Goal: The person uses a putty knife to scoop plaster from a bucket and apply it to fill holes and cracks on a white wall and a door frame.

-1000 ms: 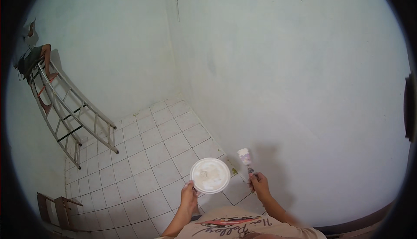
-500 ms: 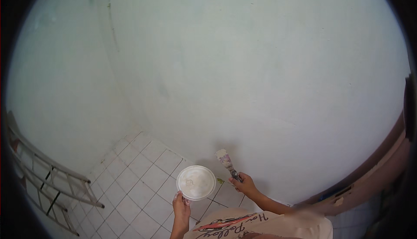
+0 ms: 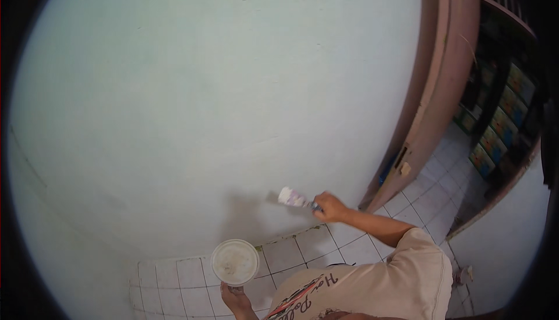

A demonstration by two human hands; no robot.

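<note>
At four o'clock from the middle, my right hand (image 3: pixel 329 206) is closed round the paintbrush (image 3: pixel 294 197), its bristles now up against the pale wall (image 3: pixel 204 99), where a second ago they hung beside the tub. My left hand (image 3: pixel 234 297), at six o'clock, grips the white tub (image 3: pixel 234 261) from below, over the tiled floor (image 3: pixel 291 253). Painting has begun.

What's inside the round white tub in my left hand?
The tub shows a pale, whitish inside, smeared like paint; how deep it runs can't be told. The left hand grips it from below, so its underside stays hidden.
</note>
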